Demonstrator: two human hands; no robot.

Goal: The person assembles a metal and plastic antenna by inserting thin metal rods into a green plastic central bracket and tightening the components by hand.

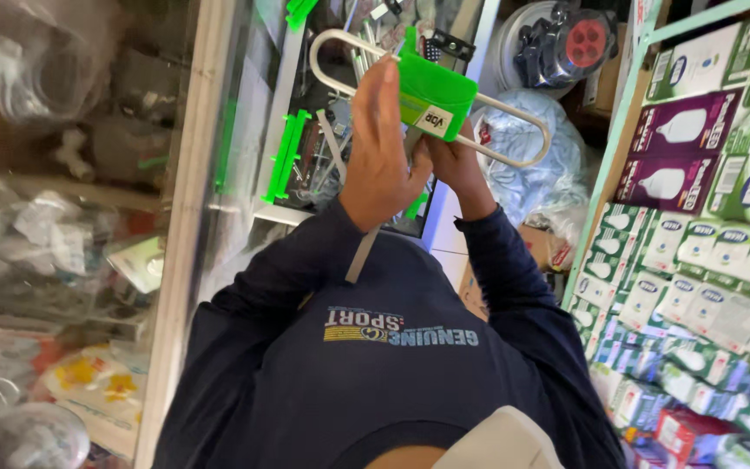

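Hands first: my left hand (381,148) lies with its palm and stretched fingers flat against the near face of a lock (431,94), fingers nearly straight rather than curled. My right hand (451,161) is tucked under and behind the lock, mostly hidden, so I cannot tell how far it closes, though it touches the body from below. The lock has a bright green plastic body with a small white label at its lower corner and a long, pale metal shackle (514,130) that loops far out on both sides. I hold it up in the air before my chest, above a glass display case (219,174) whose top reflects light. Inside and behind the case lie green plastic strips (286,156) and mixed hardware. On the right, shelves (618,148) carry stacked bulb boxes (705,287), green-white and purple. Dark blue sleeves (514,287) cover both forearms.
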